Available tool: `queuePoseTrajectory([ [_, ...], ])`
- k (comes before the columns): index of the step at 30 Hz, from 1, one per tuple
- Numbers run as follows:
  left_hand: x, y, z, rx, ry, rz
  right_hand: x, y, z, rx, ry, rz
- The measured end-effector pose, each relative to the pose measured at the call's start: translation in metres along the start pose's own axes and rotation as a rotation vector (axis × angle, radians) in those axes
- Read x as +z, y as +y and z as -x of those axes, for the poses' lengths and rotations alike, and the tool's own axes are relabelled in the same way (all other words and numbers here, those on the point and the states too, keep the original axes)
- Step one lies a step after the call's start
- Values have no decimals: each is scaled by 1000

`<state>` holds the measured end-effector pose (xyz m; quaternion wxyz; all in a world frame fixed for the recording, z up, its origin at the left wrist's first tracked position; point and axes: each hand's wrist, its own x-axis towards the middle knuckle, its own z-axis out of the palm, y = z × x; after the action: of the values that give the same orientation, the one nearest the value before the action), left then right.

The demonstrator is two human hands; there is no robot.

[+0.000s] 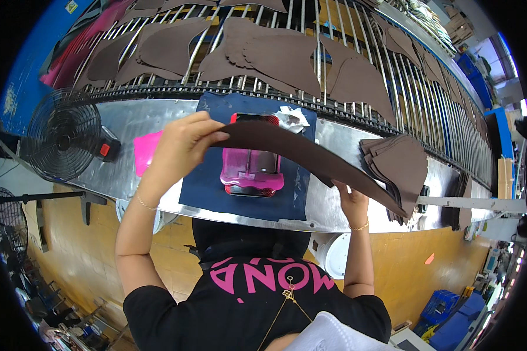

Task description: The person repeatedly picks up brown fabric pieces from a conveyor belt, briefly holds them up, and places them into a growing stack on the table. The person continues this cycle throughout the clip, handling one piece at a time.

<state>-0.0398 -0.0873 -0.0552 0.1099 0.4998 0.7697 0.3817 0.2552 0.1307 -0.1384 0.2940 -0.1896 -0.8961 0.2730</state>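
Two hands share one long brown cut piece point(310, 158): your left hand point(184, 143) pinches its upper end between thumb and fingers, and your right hand point(352, 202) grips it from beneath near the lower end, so it hangs taut and clear above the tabletop point(129, 126). Held that way it spans a navy mat point(202, 193), where a pink translucent box point(252, 169) with a red rim sits, a crumpled white scrap point(293, 119) just beyond it. A flat pink sheet point(145, 151) lies beside the mat. Just right of your right hand, a stack of matching brown pieces point(398, 164) rests near the roller rack point(334, 35), which carries more brown cutouts. A black fan point(61, 134) stands at the far left.
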Motion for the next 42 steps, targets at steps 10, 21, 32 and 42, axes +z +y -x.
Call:
queuePoseTrajectory([
  [10,70,50,-48,433,-132,-100,-123,28,61,565,124,-149],
  [21,75,132,-199,816,323,-187,-159,51,-14,306,662,-376],
  [32,42,166,-234,833,563,-140,-68,113,-97,557,653,-792],
  [42,9,61,-177,513,406,-122,56,245,-230,731,839,-1191],
])
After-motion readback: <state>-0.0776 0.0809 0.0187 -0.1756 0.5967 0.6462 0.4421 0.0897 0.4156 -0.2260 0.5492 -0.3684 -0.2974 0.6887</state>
